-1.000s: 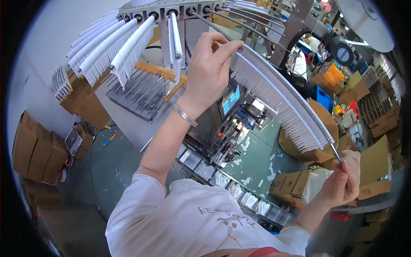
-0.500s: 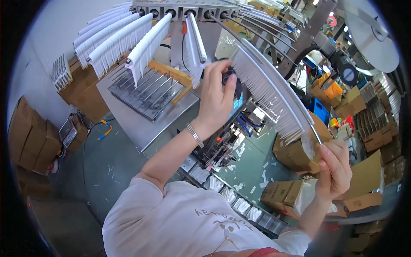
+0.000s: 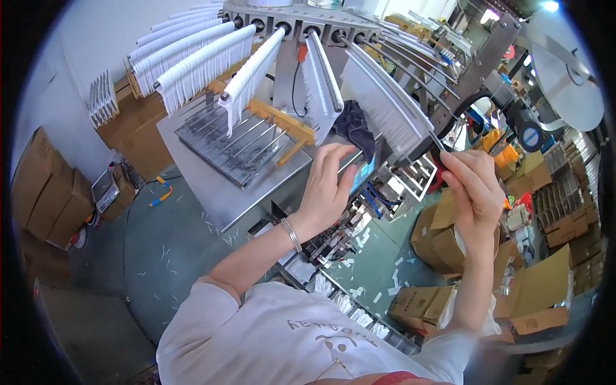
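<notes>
My right hand (image 3: 476, 192) pinches the near end of a thin metal rod (image 3: 436, 142) between thumb and fingers. From this rod hangs a dense row of white strands (image 3: 384, 106), and its far end meets a metal rack (image 3: 301, 20) at the top. My left hand (image 3: 328, 187) is empty, fingers apart and slightly curled, just below a dark crumpled cloth (image 3: 354, 127). Left of the rod, another bar with white strands (image 3: 323, 83) sticks out from the rack, with more loaded bars (image 3: 205, 67) farther left.
A grey table (image 3: 221, 199) carries a dark tray with metal rods (image 3: 224, 144) and a yellow wooden frame (image 3: 282, 119). Machinery (image 3: 385, 192) stands beyond my left hand. Cardboard boxes (image 3: 420, 301) are at right, others (image 3: 48, 179) at left. White scraps litter the green floor.
My right hand has moved up and left, bringing the near end of the strand-laden rod closer to the rack. My left hand has dropped away from the dark cloth, which now shows more fully.
</notes>
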Demonstrator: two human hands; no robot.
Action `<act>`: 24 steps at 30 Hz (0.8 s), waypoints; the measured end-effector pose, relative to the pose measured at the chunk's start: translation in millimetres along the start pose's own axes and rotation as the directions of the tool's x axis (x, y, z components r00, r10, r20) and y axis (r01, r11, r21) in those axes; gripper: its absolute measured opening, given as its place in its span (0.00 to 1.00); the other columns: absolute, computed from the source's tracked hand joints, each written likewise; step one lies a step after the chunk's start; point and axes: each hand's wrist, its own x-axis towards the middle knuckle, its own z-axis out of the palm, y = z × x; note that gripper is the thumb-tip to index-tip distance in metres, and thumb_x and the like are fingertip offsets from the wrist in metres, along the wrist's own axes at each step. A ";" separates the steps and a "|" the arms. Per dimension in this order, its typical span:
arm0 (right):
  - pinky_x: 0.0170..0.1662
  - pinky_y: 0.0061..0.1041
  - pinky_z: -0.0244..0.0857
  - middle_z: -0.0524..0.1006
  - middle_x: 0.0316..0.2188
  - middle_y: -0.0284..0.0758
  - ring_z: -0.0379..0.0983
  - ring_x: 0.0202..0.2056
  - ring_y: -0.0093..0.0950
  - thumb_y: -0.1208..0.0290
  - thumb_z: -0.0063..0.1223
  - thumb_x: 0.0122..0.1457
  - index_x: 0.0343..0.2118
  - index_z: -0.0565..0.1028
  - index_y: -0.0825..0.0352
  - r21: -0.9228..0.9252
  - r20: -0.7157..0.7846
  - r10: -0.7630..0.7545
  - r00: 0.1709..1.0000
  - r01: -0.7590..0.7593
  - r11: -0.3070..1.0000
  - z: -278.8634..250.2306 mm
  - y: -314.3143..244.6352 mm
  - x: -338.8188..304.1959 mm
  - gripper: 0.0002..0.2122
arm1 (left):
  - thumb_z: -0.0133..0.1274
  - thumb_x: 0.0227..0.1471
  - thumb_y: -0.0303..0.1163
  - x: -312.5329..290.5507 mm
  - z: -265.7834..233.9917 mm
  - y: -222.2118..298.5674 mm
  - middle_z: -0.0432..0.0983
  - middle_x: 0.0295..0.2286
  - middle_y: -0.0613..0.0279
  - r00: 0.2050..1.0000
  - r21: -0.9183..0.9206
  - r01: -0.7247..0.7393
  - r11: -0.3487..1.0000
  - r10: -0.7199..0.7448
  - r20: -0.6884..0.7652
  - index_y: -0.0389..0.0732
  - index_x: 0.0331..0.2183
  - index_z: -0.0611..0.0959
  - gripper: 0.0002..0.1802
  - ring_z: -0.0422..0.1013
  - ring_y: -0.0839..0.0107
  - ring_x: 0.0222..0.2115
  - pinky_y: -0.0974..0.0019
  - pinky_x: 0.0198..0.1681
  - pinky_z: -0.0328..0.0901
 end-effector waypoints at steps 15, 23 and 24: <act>0.35 0.22 0.60 0.72 0.29 0.33 0.66 0.31 0.28 0.81 0.53 0.51 0.34 0.77 0.68 0.219 0.059 0.222 0.973 -0.229 0.948 29.7 13.0 15.4 0.07 | 0.47 0.53 0.27 -13.4 -16.1 -16.2 0.61 0.43 0.50 0.993 0.016 0.113 0.993 -0.113 0.032 0.35 0.45 0.68 0.17 0.61 0.53 0.46 0.59 0.51 0.56; 0.33 0.21 0.61 0.74 0.29 0.34 0.68 0.30 0.26 0.81 0.56 0.48 0.34 0.77 0.68 0.213 0.051 0.214 0.975 -0.220 0.952 30.4 15.8 15.4 0.09 | 0.48 0.54 0.29 -15.0 -14.2 -16.2 0.61 0.43 0.53 0.989 0.026 0.118 0.993 -0.120 0.083 0.36 0.45 0.69 0.16 0.61 0.58 0.46 0.63 0.50 0.57; 0.33 0.21 0.62 0.75 0.29 0.33 0.68 0.29 0.26 0.81 0.57 0.48 0.34 0.77 0.68 0.217 0.054 0.223 0.973 -0.230 0.949 30.3 16.0 15.4 0.09 | 0.48 0.54 0.29 -15.6 -13.7 -16.7 0.61 0.43 0.53 0.989 0.024 0.118 0.993 -0.120 0.085 0.36 0.45 0.69 0.16 0.61 0.58 0.46 0.63 0.50 0.57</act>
